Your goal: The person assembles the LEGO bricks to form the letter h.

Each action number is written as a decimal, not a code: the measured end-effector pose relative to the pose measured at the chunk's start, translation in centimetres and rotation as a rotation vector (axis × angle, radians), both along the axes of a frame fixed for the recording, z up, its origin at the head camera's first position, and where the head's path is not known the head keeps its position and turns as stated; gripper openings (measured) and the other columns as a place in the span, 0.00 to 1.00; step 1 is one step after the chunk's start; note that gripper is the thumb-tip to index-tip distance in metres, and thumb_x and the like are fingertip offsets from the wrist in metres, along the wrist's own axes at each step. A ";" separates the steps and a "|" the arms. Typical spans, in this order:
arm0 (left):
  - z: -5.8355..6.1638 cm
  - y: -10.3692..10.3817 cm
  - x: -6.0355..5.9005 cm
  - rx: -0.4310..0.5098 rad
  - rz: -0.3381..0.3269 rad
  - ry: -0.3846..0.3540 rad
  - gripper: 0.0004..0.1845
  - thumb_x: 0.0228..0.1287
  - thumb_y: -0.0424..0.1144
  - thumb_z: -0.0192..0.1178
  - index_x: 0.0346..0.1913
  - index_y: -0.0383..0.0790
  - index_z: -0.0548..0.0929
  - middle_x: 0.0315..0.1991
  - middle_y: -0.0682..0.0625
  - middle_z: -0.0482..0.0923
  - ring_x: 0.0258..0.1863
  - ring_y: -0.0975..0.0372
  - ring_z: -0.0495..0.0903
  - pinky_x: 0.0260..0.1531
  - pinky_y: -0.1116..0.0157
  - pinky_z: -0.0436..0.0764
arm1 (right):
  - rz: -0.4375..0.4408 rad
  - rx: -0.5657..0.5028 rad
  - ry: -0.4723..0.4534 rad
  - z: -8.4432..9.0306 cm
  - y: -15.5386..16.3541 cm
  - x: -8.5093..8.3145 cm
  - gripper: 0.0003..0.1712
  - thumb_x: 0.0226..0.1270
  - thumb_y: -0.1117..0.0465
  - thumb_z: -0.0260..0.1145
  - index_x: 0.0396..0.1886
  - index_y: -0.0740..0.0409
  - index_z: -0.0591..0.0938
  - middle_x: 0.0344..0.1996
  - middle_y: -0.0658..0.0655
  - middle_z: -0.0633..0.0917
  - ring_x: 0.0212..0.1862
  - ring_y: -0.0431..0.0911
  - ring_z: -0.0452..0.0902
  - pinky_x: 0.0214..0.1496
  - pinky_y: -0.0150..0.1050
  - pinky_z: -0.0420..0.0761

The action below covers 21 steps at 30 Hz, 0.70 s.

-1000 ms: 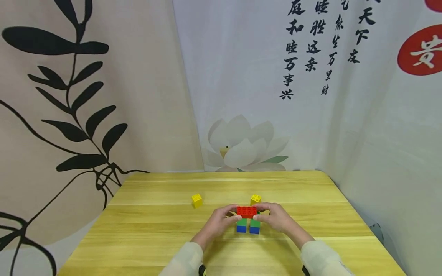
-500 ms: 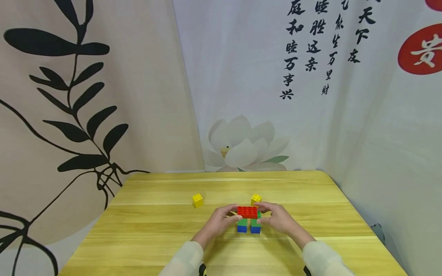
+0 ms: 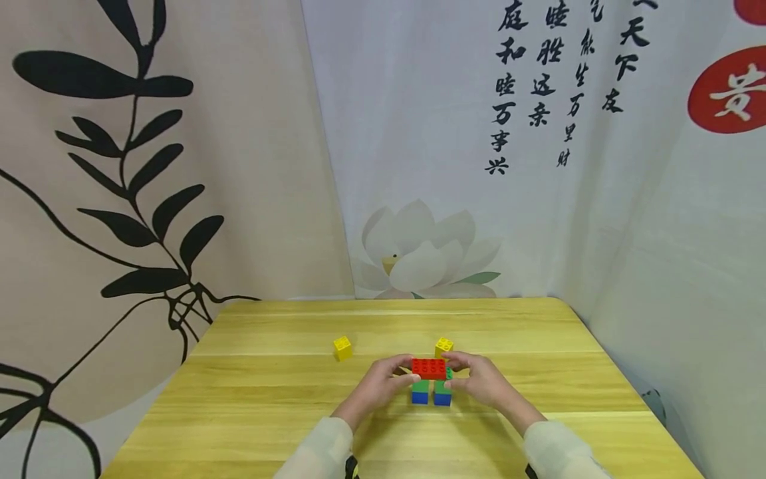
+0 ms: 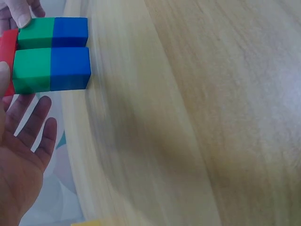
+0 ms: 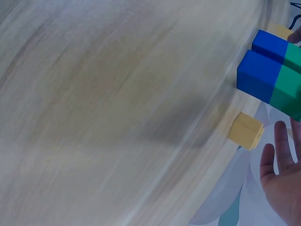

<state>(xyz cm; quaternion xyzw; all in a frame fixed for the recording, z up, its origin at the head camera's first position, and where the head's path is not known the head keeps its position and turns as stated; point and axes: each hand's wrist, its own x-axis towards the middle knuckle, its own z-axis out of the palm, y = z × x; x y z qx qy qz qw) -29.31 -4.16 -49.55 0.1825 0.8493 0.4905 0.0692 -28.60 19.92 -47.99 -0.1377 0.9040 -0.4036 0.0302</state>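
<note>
A red toy brick (image 3: 428,368) with studs on top lies across two small columns, each a green brick (image 4: 33,68) over a blue brick (image 4: 70,68). My left hand (image 3: 378,387) grips the red brick's left end between thumb and fingers. On the other side, my right hand (image 3: 483,380) pinches the right column's green brick (image 3: 443,384), its thumb on the near face. A green stud shows beyond the red brick's right end. In the right wrist view, my right hand's lower fingers (image 5: 281,141) are spread beside the columns.
Two yellow bricks stand farther back on the wooden table (image 3: 269,386): one yellow brick (image 3: 342,348) to the left, another yellow brick (image 3: 444,346) just behind my right hand. A printed curtain (image 3: 419,166) hangs at the table's back edge.
My right thumb has moved from the red brick's right end down to the green brick, baring a green stud. My left hand keeps its hold on the red brick.
</note>
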 end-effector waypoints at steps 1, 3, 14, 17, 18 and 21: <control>0.1 0.0 0.0 -0.005 -0.003 -0.004 0.19 0.67 0.49 0.62 0.58 0.51 0.81 0.52 0.52 0.84 0.49 0.58 0.80 0.51 0.54 0.82 | 0.003 0.003 0.001 0.0 0.0 0.0 0.34 0.57 0.58 0.75 0.65 0.54 0.77 0.51 0.54 0.86 0.55 0.52 0.79 0.44 0.43 0.78; 0.2 0.1 0.0 -0.016 -0.010 -0.001 0.18 0.67 0.49 0.62 0.58 0.51 0.81 0.52 0.53 0.84 0.49 0.58 0.80 0.51 0.55 0.82 | 0.007 -0.002 -0.003 -0.1 0.0 0.0 0.34 0.57 0.58 0.75 0.65 0.54 0.77 0.51 0.54 0.86 0.55 0.53 0.79 0.40 0.39 0.75; 0.9 -0.4 -0.1 -0.048 -0.033 -0.007 0.22 0.67 0.51 0.61 0.61 0.47 0.79 0.52 0.53 0.83 0.50 0.59 0.79 0.52 0.55 0.81 | 0.007 0.018 -0.006 0.5 0.0 0.1 0.32 0.58 0.56 0.74 0.63 0.53 0.78 0.56 0.54 0.84 0.56 0.52 0.78 0.52 0.51 0.80; 0.8 -0.4 -0.2 -0.049 -0.030 -0.013 0.24 0.67 0.52 0.61 0.62 0.47 0.78 0.53 0.53 0.83 0.50 0.60 0.79 0.52 0.55 0.81 | 0.005 0.011 -0.002 0.8 -0.2 0.0 0.30 0.59 0.52 0.74 0.62 0.51 0.79 0.58 0.52 0.83 0.57 0.51 0.77 0.56 0.56 0.78; 0.8 -0.4 -0.2 -0.049 -0.030 -0.012 0.24 0.67 0.51 0.61 0.62 0.46 0.78 0.53 0.53 0.83 0.50 0.60 0.79 0.52 0.56 0.81 | 0.004 0.007 -0.004 0.9 -0.3 0.0 0.30 0.59 0.51 0.73 0.61 0.51 0.80 0.57 0.52 0.83 0.57 0.50 0.77 0.57 0.56 0.78; 0.7 -0.3 -0.3 -0.055 -0.033 -0.006 0.24 0.67 0.51 0.61 0.63 0.46 0.78 0.53 0.53 0.83 0.50 0.60 0.80 0.52 0.56 0.81 | -0.008 0.001 -0.005 1.1 -0.6 -0.1 0.27 0.60 0.49 0.73 0.58 0.50 0.82 0.53 0.51 0.85 0.55 0.49 0.78 0.56 0.56 0.77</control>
